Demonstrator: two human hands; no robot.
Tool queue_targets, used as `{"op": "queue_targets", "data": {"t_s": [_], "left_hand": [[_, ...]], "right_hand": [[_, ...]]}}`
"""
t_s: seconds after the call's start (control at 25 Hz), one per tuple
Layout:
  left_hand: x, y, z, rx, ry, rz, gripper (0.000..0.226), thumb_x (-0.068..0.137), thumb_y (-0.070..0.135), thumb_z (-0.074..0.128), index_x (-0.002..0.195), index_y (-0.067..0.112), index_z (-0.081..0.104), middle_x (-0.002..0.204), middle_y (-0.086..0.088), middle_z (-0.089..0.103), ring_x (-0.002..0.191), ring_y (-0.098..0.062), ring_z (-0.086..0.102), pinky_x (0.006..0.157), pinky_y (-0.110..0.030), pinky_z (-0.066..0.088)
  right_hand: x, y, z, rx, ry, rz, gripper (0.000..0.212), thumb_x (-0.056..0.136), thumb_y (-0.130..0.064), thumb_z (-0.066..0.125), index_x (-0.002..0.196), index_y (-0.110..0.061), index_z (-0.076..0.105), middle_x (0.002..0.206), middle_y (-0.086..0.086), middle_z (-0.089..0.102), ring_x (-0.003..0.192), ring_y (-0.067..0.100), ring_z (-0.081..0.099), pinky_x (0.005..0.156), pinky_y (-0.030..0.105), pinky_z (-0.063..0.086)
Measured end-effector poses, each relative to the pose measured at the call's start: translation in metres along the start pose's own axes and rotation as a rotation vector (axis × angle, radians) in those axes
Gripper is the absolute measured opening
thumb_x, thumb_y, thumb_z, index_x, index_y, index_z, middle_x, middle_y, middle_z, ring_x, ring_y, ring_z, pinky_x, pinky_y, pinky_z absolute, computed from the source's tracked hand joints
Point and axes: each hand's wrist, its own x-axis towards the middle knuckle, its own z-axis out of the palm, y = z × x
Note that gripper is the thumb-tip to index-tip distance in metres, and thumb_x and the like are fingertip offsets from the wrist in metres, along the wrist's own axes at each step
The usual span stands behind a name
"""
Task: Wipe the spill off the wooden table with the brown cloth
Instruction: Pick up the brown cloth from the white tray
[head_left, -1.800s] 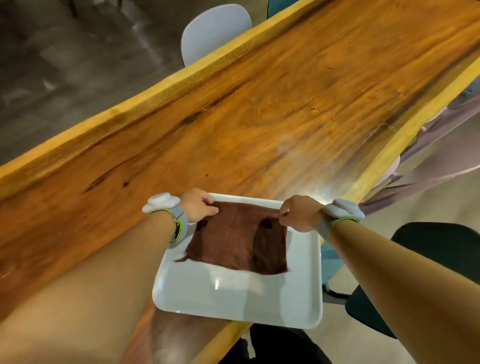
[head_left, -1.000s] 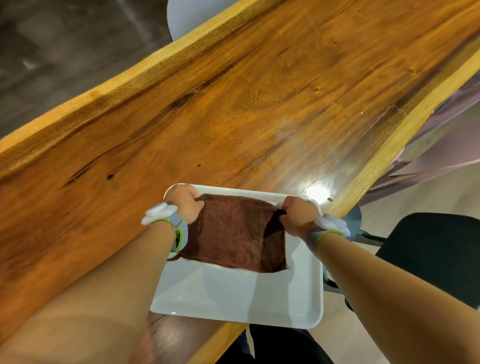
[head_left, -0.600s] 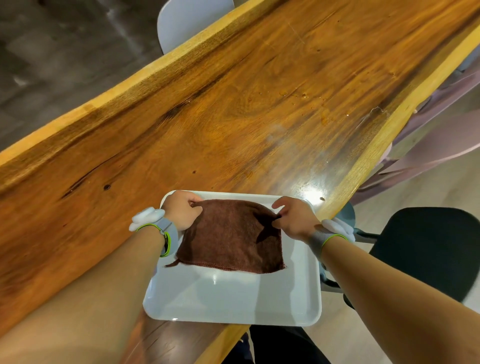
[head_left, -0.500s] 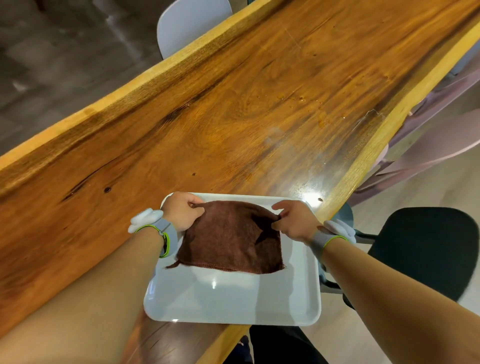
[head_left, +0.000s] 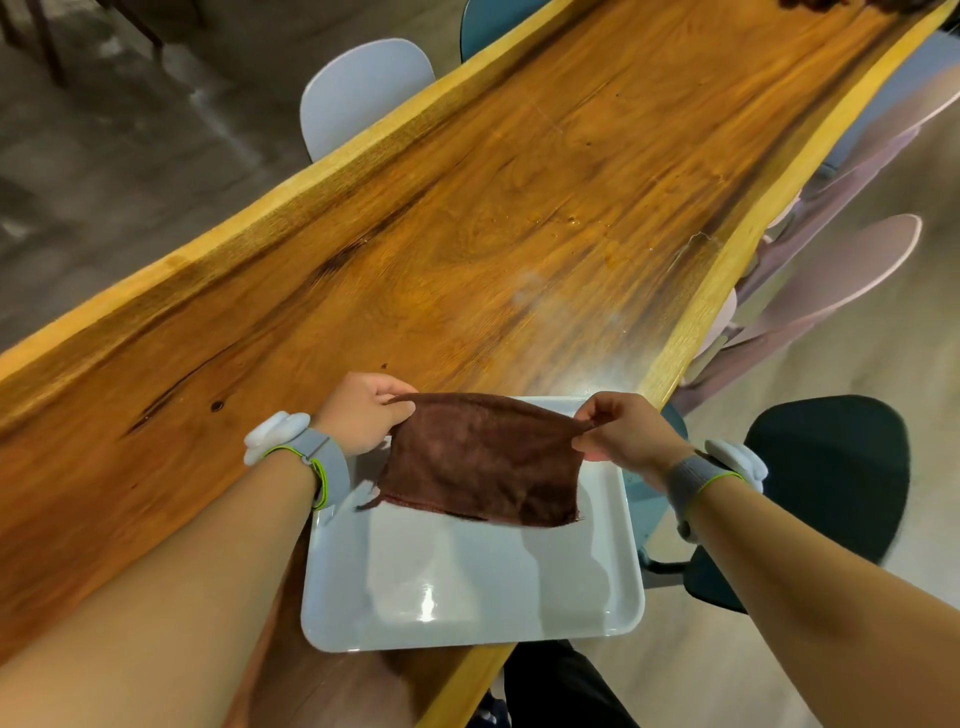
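The brown cloth (head_left: 483, 462) hangs stretched between both hands, lifted above the white tray (head_left: 467, 597). My left hand (head_left: 363, 410) pinches its far left corner. My right hand (head_left: 623, 436) pinches the far right corner. The cloth's near edge droops toward the tray. Small wet droplets of the spill (head_left: 576, 223) glisten farther up the long wooden table (head_left: 363, 270), well beyond the hands. Both wrists wear grey bands with white devices.
The tray sits at the table's near right edge, partly overhanging it. A white chair (head_left: 358, 88) stands along the far side, pinkish chairs (head_left: 841, 270) along the right, and a dark seat (head_left: 831, 467) lies below my right arm.
The cloth lay flat in the tray with both hands gripping its far corners; now it is lifted off the tray and held taut. The view has tilted up along the table.
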Motion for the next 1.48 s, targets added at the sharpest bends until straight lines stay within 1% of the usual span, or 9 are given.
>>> {"op": "queue_targets", "data": {"t_s": [0.24,0.36,0.56,0.76,0.92,1.04,1.16,1.32,1.48], "left_hand": [[0.005,0.034,-0.003,-0.117,-0.010,0.064,0.011,0.088,0.002,0.062,0.093,0.008,0.071,0.088,-0.012,0.073,0.085,-0.023,0.068,0.080,-0.031,0.056],[0.019,0.056,-0.001,-0.122,-0.020,0.093,0.011,0.089,0.003,0.062,0.091,0.009,0.071,0.085,-0.011,0.072,0.081,-0.019,0.068,0.078,-0.031,0.058],[0.050,0.092,0.002,-0.123,0.002,0.137,0.017,0.087,0.006,0.065,0.082,0.020,0.071,0.078,-0.002,0.073,0.071,-0.009,0.069,0.062,-0.019,0.057],[0.076,0.107,0.009,-0.063,0.030,0.131,0.011,0.084,0.011,0.070,0.083,0.021,0.074,0.087,-0.019,0.074,0.083,-0.023,0.070,0.075,-0.034,0.061],[0.094,0.109,0.021,-0.014,-0.001,0.092,0.011,0.085,0.012,0.070,0.083,0.022,0.074,0.093,-0.027,0.071,0.079,-0.023,0.067,0.074,-0.034,0.060],[0.107,0.107,0.031,-0.021,-0.021,0.052,0.011,0.085,0.011,0.069,0.083,0.021,0.074,0.087,-0.026,0.070,0.081,-0.024,0.066,0.073,-0.033,0.059],[0.119,0.109,0.040,-0.052,-0.009,0.028,0.012,0.085,0.009,0.069,0.082,0.020,0.072,0.085,-0.014,0.072,0.081,-0.021,0.067,0.066,-0.027,0.058],[0.143,0.112,0.049,-0.040,0.009,0.007,0.009,0.087,0.009,0.067,0.085,0.016,0.072,0.080,-0.010,0.070,0.078,-0.023,0.065,0.071,-0.035,0.058],[0.169,0.112,0.062,0.075,0.019,0.000,0.009,0.089,0.012,0.064,0.088,0.017,0.071,0.085,-0.010,0.070,0.081,-0.027,0.065,0.073,-0.040,0.057]], "right_hand": [[-0.005,-0.017,-0.032,0.130,0.045,-0.003,0.022,0.076,0.016,0.069,0.081,-0.006,0.071,0.076,0.011,0.068,0.065,0.018,0.066,0.060,0.020,0.060],[0.005,-0.029,-0.050,0.180,0.070,-0.027,0.023,0.077,0.018,0.067,0.079,-0.006,0.067,0.075,0.012,0.065,0.067,0.021,0.064,0.064,0.025,0.062],[0.030,-0.050,-0.085,0.220,0.099,-0.082,0.022,0.077,0.016,0.067,0.075,-0.005,0.061,0.078,0.016,0.062,0.072,0.026,0.064,0.070,0.031,0.061],[0.053,-0.047,-0.108,0.223,0.104,-0.065,0.025,0.076,0.015,0.069,0.068,-0.006,0.059,0.072,0.016,0.062,0.070,0.026,0.064,0.066,0.028,0.061],[0.076,-0.032,-0.118,0.229,0.055,-0.013,0.025,0.075,0.017,0.069,0.068,-0.005,0.058,0.075,0.020,0.061,0.070,0.028,0.063,0.066,0.028,0.060],[0.093,-0.023,-0.122,0.251,0.011,0.040,0.026,0.076,0.017,0.068,0.067,-0.006,0.059,0.073,0.017,0.062,0.074,0.028,0.064,0.073,0.033,0.060],[0.108,-0.018,-0.127,0.272,-0.027,0.070,0.023,0.077,0.017,0.067,0.071,-0.004,0.058,0.073,0.017,0.061,0.070,0.027,0.063,0.078,0.038,0.059],[0.129,-0.013,-0.131,0.282,-0.046,0.076,0.017,0.080,0.016,0.063,0.082,0.000,0.060,0.072,0.019,0.059,0.063,0.027,0.060,0.064,0.030,0.061],[0.155,-0.005,-0.128,0.212,0.024,0.093,0.019,0.082,0.014,0.061,0.073,-0.003,0.061,0.066,0.016,0.060,0.055,0.023,0.059,0.052,0.024,0.058]]}}
